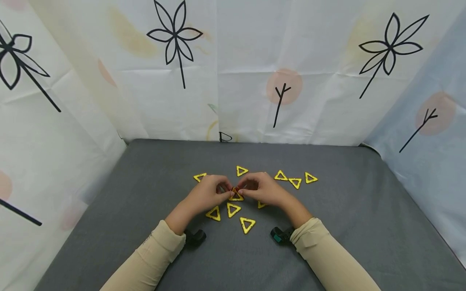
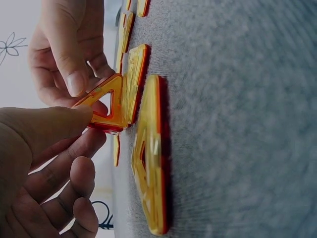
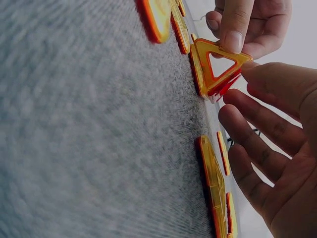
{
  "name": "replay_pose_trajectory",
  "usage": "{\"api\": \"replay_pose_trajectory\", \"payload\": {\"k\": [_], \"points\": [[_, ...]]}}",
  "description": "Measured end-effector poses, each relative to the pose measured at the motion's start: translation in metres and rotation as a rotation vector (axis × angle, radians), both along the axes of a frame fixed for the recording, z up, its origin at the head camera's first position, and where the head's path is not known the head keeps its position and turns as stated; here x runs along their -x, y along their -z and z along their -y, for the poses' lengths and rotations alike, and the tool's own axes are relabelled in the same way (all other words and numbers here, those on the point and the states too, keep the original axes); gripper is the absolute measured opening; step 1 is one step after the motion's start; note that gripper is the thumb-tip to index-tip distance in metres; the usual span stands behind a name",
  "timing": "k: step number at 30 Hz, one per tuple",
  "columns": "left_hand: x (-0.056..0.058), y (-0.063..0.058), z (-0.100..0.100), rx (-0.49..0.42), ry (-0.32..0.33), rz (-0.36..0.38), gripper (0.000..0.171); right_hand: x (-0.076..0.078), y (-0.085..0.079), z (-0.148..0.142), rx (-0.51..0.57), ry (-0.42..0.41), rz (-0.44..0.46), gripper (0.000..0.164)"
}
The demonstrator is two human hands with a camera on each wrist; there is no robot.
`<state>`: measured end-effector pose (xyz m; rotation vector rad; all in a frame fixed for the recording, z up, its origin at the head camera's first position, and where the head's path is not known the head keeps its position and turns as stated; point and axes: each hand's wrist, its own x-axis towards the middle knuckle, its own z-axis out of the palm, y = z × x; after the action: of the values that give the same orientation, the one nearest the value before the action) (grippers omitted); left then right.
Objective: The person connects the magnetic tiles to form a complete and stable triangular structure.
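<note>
Fingers (image 2: 64, 120) pinch a glossy hollow triangle (image 2: 117, 100)

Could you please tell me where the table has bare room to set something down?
The grey table is bare right of the rightmost yellow triangle and the right sleeve, left of the left sleeve, and between the sleeves, on the person's side of the nearest triangle. It is crowded around the left hand and right hand, among the other triangles.

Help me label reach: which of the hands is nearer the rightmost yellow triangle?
Right: the right hand is left of the rightmost yellow triangle, across a gap; the left hand is farther left.
</note>
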<state>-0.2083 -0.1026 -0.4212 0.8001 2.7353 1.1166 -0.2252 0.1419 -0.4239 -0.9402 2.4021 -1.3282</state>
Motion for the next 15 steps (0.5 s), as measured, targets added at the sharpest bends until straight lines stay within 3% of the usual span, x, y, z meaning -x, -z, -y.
{"api": "replay_pose_trajectory", "payload": {"k": [6,11,15], "points": [[-0.0002,0.0000,0.0006,0.003,0.001,0.011,0.008,-0.0001,0.0007,0.0000,-0.004,-0.005,0.011,0.017],[0.0008,-0.0004,0.0011,-0.006,0.019,0.031,0.022,0.0006,0.0013,-0.0008,0.008,-0.016,-0.004,0.018],[0.0008,0.0001,0.0013,-0.008,0.038,0.060,0.021,0.0009,0.0024,-0.0008,0.003,-0.013,-0.015,0.017]]}}
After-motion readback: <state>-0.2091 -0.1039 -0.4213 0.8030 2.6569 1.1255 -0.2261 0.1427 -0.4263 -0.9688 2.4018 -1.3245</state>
